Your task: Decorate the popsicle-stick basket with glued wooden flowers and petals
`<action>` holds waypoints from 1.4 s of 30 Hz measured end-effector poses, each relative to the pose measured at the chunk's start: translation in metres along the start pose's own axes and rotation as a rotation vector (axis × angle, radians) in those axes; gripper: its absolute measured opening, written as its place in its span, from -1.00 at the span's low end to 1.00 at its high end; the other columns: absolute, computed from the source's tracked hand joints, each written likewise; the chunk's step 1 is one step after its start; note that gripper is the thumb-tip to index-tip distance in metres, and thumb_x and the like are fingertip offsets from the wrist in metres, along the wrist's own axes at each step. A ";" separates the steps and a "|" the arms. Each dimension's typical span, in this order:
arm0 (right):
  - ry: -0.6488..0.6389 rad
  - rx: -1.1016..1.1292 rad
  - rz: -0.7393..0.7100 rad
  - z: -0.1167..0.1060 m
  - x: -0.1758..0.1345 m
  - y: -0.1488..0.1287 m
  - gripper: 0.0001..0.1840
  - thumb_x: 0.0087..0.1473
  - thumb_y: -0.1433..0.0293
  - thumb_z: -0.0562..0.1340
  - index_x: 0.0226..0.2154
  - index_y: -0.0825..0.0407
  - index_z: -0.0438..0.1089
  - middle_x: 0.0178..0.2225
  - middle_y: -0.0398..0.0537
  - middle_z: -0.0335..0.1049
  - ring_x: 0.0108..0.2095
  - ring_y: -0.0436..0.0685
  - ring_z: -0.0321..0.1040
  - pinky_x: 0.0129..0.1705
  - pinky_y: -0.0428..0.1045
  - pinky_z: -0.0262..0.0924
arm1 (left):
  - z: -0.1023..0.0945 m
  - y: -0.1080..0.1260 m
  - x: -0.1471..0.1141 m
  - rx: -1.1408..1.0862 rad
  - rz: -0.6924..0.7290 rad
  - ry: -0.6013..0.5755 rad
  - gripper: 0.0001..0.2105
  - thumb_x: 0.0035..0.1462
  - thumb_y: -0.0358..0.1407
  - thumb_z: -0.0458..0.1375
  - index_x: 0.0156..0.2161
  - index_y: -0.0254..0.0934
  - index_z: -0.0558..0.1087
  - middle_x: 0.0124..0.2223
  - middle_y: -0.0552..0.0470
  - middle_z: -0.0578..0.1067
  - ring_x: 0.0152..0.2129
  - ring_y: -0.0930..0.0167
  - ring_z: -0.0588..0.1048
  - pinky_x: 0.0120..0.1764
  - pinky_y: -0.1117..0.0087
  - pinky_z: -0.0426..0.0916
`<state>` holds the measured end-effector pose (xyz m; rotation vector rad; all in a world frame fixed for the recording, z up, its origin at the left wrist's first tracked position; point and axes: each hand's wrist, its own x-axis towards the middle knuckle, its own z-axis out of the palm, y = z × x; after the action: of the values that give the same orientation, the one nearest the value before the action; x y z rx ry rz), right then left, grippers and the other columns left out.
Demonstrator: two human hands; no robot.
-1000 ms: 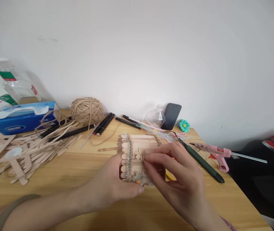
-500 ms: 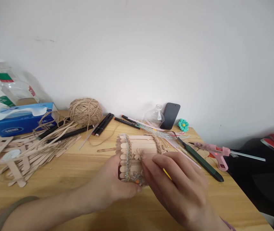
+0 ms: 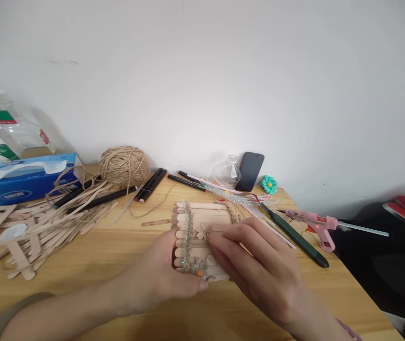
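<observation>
My left hand [image 3: 174,274] is wrapped round a holder made of popsicle sticks [image 3: 202,213], tilted on its side above the table. Twine and a silvery sparkling strand run round the holder near one end, and more twine rings the other. A small pale brown flower [image 3: 201,232] lies against the sticks. My right hand [image 3: 255,265] is closed, its thumb and fingertips pinching at the flower's right edge. Below it a silvery flower with an orange centre [image 3: 200,270] sits on the holder, close to my left thumb.
Loose popsicle sticks [image 3: 28,246], a blue tissue pack [image 3: 28,182] and a twine ball [image 3: 124,166] lie left. Black markers [image 3: 150,184], a phone [image 3: 251,171] and a teal flower [image 3: 269,184] are behind. At right are a dark green pen-like tool [image 3: 298,239] and pink glue gun [image 3: 321,227].
The holder has turned slightly, showing more of its lower side. My right fingers stay at the brown flower. A yellow strip seen under my right hand is out of sight now.
</observation>
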<state>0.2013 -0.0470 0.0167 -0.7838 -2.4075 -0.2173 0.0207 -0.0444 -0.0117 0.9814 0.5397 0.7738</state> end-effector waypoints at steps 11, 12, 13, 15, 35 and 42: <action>0.092 0.134 0.096 0.004 0.003 -0.006 -0.88 0.04 0.59 0.22 -0.33 0.11 0.38 -0.41 -0.03 0.39 -0.41 0.05 0.27 -0.38 -0.01 0.24 | 0.000 0.004 -0.003 -0.085 -0.012 0.215 -0.65 -0.10 -0.34 0.21 -0.12 -0.24 0.46 -0.26 0.01 0.58 -0.32 0.31 0.51 -0.31 0.40 0.38; 0.104 0.145 0.107 0.004 0.003 -0.007 -0.87 0.03 0.60 0.22 -0.32 0.10 0.38 -0.41 -0.03 0.39 -0.41 0.05 0.27 -0.37 -0.01 0.24 | 0.001 0.005 -0.002 -0.072 -0.012 0.235 -0.65 -0.11 -0.34 0.22 -0.12 -0.24 0.46 -0.26 0.01 0.58 -0.33 0.31 0.51 -0.31 0.40 0.38; 0.112 0.159 0.119 0.005 0.003 -0.008 -0.86 0.03 0.60 0.22 -0.32 0.10 0.38 -0.41 -0.04 0.39 -0.41 0.05 0.26 -0.38 -0.01 0.24 | 0.001 0.005 -0.002 -0.064 -0.010 0.252 -0.65 -0.12 -0.34 0.23 -0.13 -0.25 0.46 -0.26 0.01 0.58 -0.34 0.31 0.52 -0.30 0.40 0.38; 0.123 0.190 0.138 0.005 0.005 -0.011 -0.85 0.03 0.60 0.21 -0.32 0.08 0.39 -0.43 -0.05 0.38 -0.43 0.04 0.25 -0.40 -0.02 0.24 | 0.002 0.004 -0.001 -0.067 0.005 0.267 -0.66 -0.12 -0.34 0.24 -0.14 -0.26 0.45 -0.25 0.00 0.58 -0.32 0.32 0.52 -0.28 0.39 0.39; 0.182 0.161 0.199 0.015 0.006 -0.021 -0.89 0.04 0.57 0.22 -0.43 0.07 0.41 -0.52 -0.08 0.34 -0.49 0.03 0.19 -0.46 -0.04 0.15 | 0.003 0.002 0.000 -0.040 0.027 0.318 -0.67 -0.11 -0.36 0.22 -0.14 -0.27 0.47 -0.21 0.01 0.58 -0.25 0.26 0.51 -0.35 0.40 0.40; 0.197 0.122 0.200 0.017 0.006 -0.022 -0.89 0.03 0.56 0.23 -0.45 0.08 0.43 -0.55 -0.09 0.32 -0.52 0.03 0.16 -0.50 -0.04 0.11 | 0.002 0.000 0.002 -0.012 0.056 0.320 -0.73 -0.08 -0.41 0.18 -0.18 -0.26 0.49 -0.28 0.07 0.59 -0.27 0.31 0.52 -0.19 0.37 0.38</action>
<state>0.1762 -0.0569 0.0073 -0.8963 -2.1208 -0.0631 0.0231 -0.0439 -0.0111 0.8687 0.7854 0.9914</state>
